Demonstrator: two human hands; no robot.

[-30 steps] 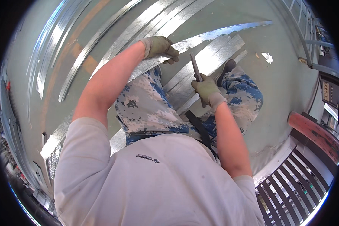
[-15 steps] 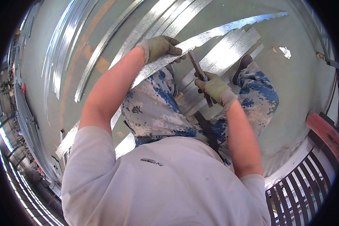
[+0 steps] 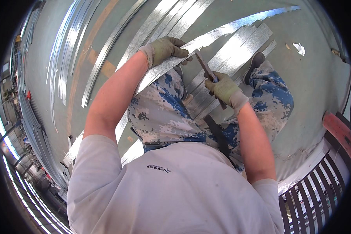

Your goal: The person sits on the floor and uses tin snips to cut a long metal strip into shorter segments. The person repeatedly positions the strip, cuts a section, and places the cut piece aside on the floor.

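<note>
A long, shiny galvanized metal strip (image 3: 218, 33) slants across in front of me, its near part passing over my leg. My left hand (image 3: 163, 51), in an olive-green work glove, grips it with the thumb on top and the fingers at its edge. In my gloved right hand (image 3: 225, 87) is a long, narrow metal tool (image 3: 206, 65), closed in the fist; its exact kind I cannot make out. The tool's tip is close to the strip's near edge, just right of my left fingers; whether they touch is hard to tell. Flat metal strips (image 3: 241, 45) lie stacked beneath, between my legs.
More metal strips (image 3: 175, 19) lie on the grey-green floor ahead, and thin metal profiles (image 3: 72, 46) to the left. A white scrap (image 3: 299, 48) is on the floor at right. A red cylindrical object (image 3: 337, 126) and a slatted dark rack (image 3: 312, 195) stand at the right.
The view has shifted slightly. The tool's lower end has swung a little to the right with my right hand; its tip stays by the strip. My left hand keeps its hold.
</note>
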